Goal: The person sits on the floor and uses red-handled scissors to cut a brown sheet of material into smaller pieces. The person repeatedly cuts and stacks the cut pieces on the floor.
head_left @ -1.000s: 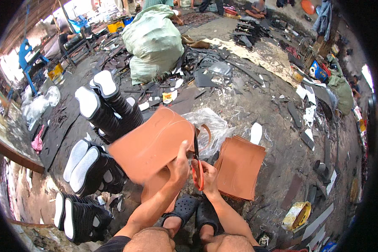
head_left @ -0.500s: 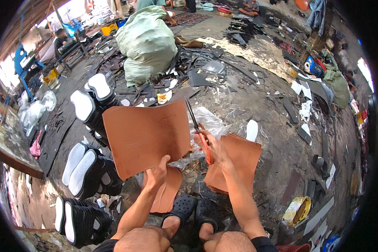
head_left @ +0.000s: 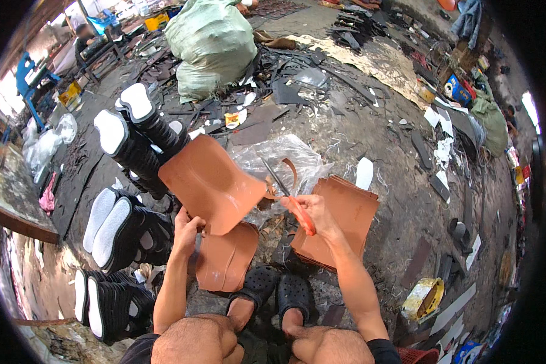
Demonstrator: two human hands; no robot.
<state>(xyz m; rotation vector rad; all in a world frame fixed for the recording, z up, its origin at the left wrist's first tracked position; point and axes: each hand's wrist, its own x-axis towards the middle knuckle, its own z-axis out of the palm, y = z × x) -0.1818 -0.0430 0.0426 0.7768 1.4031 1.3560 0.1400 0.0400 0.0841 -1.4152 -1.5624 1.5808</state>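
Observation:
My left hand [head_left: 189, 229] pinches the lower edge of a tan-brown leather-like sheet [head_left: 209, 185], which it holds up tilted above the floor. Rounded corners show on the sheet. Orange-handled scissors [head_left: 294, 203] sit in my right hand [head_left: 315, 215], their dark blades pointing up and left, just right of the sheet and apart from it. A thin curled brown offcut [head_left: 291, 173] is beside the blades. Below the held sheet lie pieces of the same material with rounded corners [head_left: 227, 258]. To the right, under my right hand, is a stack of brown sheets [head_left: 346, 218].
Stacks of black shoe parts with white soles [head_left: 121, 233] stand at the left. A clear plastic bag [head_left: 285, 151] lies ahead, and a big pale green sack [head_left: 209, 48] stands beyond it. Scraps litter the floor. A yellow container [head_left: 424, 298] lies at the right. Another person sits far left.
The sheet in my left hand has turned and dropped lower, showing a rounded corner. A curled strip now shows beside the scissors. The scissors have shifted slightly down and right.

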